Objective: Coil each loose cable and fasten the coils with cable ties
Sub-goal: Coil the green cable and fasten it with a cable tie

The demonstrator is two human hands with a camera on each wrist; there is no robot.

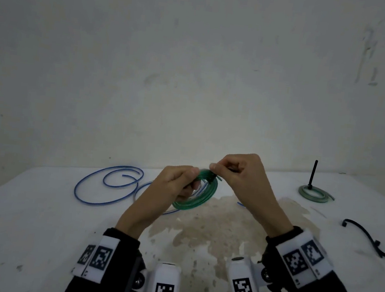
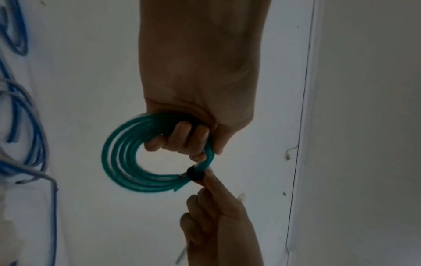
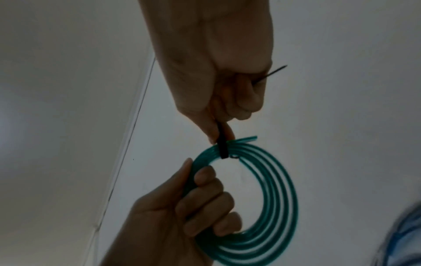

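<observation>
Left hand: the left hand (image 1: 177, 182) is raised above the counter (image 1: 34, 199), fingers (image 2: 182, 136) curled round one side of the green cable coil (image 1: 194, 200).
Right hand: the right hand (image 1: 238, 175) pinches the black cable tie (image 3: 221, 144) between thumb and forefinger, the other fingers folded in; the tie's thin tail sticks out past the back of the fist in the right wrist view.
Green cable coil: several rounds held in the air between the two hands, hanging down from the left hand's grip; two cut ends poke out just beside the tie.
Black cable tie: wrapped across all the strands at the top of the coil, just beside the left hand's fingertips.
Blue cable (image 1: 109, 184): lies loose in open loops on the counter, behind and left of the hands.
Tied coil (image 1: 315, 193): pale green, flat on the counter far right, a black tie end standing upright from it.
Spare ties (image 1: 369, 240): black, lying on the counter near the right edge.
Counter: white, with a brownish stain (image 1: 212, 233) under the hands.
</observation>
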